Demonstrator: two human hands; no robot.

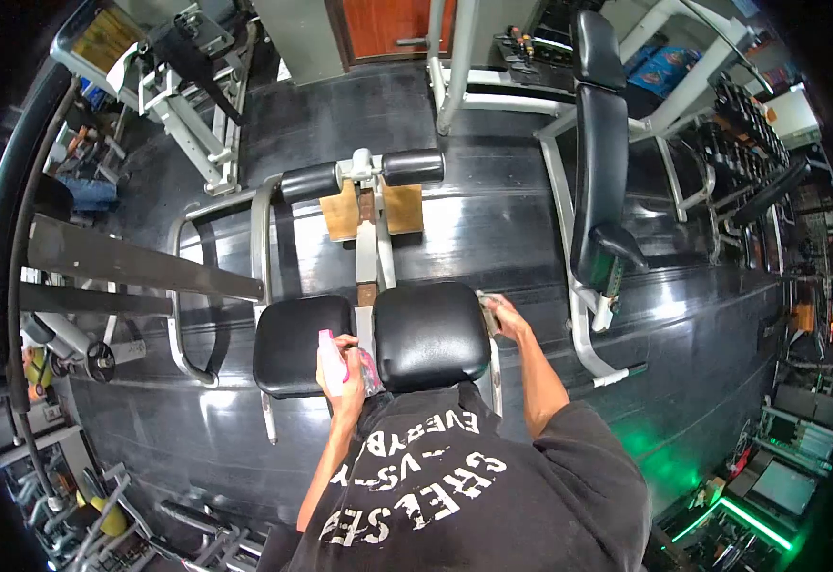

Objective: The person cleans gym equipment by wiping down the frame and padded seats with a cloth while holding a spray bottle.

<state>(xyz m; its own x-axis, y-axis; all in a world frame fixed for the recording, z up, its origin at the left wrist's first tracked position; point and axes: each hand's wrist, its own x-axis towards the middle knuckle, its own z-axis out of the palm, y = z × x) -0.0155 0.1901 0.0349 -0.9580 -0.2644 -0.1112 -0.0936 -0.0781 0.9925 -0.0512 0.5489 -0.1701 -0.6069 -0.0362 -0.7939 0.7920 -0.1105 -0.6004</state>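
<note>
My left hand (341,367) is closed around a white and pink spray bottle (332,362), over the inner edge of the left black seat pad (299,338). At the outer right side of the right black seat pad (431,334), my right hand (505,316) has its fingers bent around what looks like a greyish cloth (486,303), mostly hidden by the hand and the pad. Both pads belong to a gym bench with a pale metal frame (385,250). Black foam rollers (415,167) sit at its far end.
A tall bench with a black backrest (599,172) stands to the right. Thick metal bars (140,257) reach in from the left. A wooden plate (404,208) lies under the rollers. Racks of dumbbells (745,129) stand at far right, and a red door (393,29) is at the back.
</note>
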